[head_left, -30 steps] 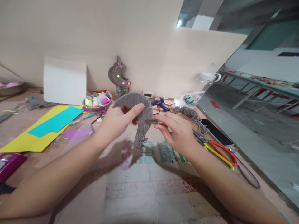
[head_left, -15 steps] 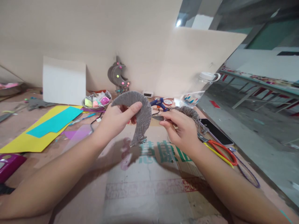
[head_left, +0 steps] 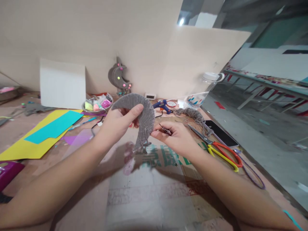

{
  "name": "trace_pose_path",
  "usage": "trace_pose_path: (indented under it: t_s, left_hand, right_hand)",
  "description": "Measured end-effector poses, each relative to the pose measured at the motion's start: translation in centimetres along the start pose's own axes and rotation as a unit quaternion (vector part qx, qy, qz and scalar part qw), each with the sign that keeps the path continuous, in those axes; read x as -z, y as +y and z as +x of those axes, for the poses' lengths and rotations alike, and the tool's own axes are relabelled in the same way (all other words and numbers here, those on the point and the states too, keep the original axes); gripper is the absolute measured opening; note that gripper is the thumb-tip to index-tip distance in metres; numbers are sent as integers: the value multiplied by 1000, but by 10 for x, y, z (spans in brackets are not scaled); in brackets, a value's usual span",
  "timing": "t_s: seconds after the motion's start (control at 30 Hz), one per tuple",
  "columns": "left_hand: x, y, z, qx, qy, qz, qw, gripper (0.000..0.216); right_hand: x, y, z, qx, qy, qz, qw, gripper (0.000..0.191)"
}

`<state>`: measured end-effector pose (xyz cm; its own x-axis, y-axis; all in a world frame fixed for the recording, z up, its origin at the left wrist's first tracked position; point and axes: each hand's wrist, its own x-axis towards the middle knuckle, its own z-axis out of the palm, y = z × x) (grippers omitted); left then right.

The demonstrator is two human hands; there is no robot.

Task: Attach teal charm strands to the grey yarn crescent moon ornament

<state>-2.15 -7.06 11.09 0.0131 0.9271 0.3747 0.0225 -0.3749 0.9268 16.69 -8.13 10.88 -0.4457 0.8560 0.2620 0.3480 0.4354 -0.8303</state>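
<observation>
My left hand (head_left: 122, 123) holds a grey crescent (head_left: 146, 120) wrapped in yarn, thumb across its front and fingers behind. Loose yarn ends hang at the crescent's lower tip. Close to its right edge is my right hand (head_left: 175, 136), pinching a small, thin, dark pointed piece (head_left: 165, 129) whose kind I cannot make out. The fingertips are near or touching the crescent; I cannot tell which. A bundle of grey yarn (head_left: 196, 117) lies behind my right hand, and scissors (head_left: 222, 150) with red and yellow handles lie to its right.
A blue glue gun (head_left: 163, 105), a clear bottle (head_left: 201, 91) and a phone (head_left: 222, 134) stand or lie around the back right. A decorated grey moon (head_left: 117, 77) hangs on the board. Leftward are a bowl of coloured packets (head_left: 97, 104), yellow card (head_left: 31, 147) and blue card (head_left: 54, 126).
My right hand has moved left and slightly down, closer to the crescent's lower right edge, and the piece in it has turned. My left hand keeps its grip. The view has shifted slightly.
</observation>
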Motion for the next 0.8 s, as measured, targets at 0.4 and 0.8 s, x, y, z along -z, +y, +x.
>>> trace_pose_path:
  t_s: [0.4,0.8]
  left_hand:
    - [0,1,-2,14,5,56,998,31]
    - [-2,7,-5,14,-40,133,990,37]
  right_hand:
    - [16,2,5,29,36,-42,998,33]
    - [8,-3,1,7,-53,-35,998,19]
